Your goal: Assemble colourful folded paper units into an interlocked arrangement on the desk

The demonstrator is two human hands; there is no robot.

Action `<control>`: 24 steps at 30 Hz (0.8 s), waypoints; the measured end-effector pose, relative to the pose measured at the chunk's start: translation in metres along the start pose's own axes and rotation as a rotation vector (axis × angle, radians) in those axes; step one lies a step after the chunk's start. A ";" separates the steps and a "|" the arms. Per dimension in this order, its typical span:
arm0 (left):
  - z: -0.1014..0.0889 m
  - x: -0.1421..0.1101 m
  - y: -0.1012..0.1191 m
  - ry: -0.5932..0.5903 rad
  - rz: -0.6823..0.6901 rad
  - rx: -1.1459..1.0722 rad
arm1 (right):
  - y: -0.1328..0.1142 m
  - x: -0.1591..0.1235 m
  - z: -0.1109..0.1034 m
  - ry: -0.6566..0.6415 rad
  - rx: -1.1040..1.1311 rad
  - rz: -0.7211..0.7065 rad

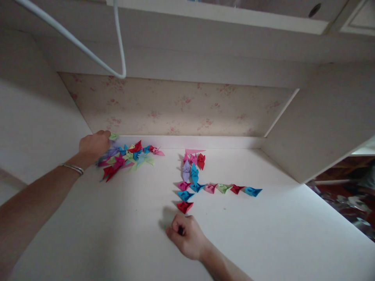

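From where I stand, the folded paper birds lie in two groups on the white table point(269, 230): a jumbled pile point(129, 156) toward the left, near the back wall, and an arrangement further right, with a row point(211, 189) running off to its right side and a short column at its near end, finishing in a red paper bird point(184, 207).

They look like thin coloured paper, so I'd judge them almost weightless, crisp along the creases but easily crushed, and apt to slide at a light brush. A thick folded middle should take a gentle pinch best; the pointed tips would probably bend. In the pile the birds overlap, so one could well drag its neighbours along.

The left hand point(95, 146), a bracelet point(73, 168) on its wrist, is at the far left of the pile, fingers drawn together, seemingly pinching a pale green paper bird point(114, 136) at the fingertips. The right hand point(189, 239) hangs just in front of the red bird, apart from it, fingers curled round and thumb folded in, loosely closed with nothing visible in it.
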State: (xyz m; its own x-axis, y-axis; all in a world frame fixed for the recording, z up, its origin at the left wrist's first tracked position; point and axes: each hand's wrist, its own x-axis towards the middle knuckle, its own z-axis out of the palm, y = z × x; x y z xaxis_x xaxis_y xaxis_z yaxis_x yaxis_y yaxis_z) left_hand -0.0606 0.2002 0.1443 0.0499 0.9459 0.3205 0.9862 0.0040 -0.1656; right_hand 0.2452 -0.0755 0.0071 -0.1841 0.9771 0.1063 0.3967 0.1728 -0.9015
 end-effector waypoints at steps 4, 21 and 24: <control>-0.022 -0.035 0.001 0.112 0.029 -0.068 | -0.003 -0.006 0.004 -0.051 -0.113 -0.044; -0.017 -0.200 0.224 -0.201 0.472 -1.105 | 0.000 -0.017 0.010 -0.065 -0.519 -0.290; -0.007 -0.204 0.242 -0.201 0.485 -1.095 | 0.001 -0.016 0.009 -0.078 -0.526 -0.294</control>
State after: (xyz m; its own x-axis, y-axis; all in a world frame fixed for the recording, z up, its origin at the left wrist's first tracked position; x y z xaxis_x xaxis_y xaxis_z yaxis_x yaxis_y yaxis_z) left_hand 0.1690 0.0062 0.0452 0.5211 0.8071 0.2776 0.4879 -0.5485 0.6790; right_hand 0.2401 -0.0918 0.0008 -0.4105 0.8708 0.2705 0.7071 0.4913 -0.5086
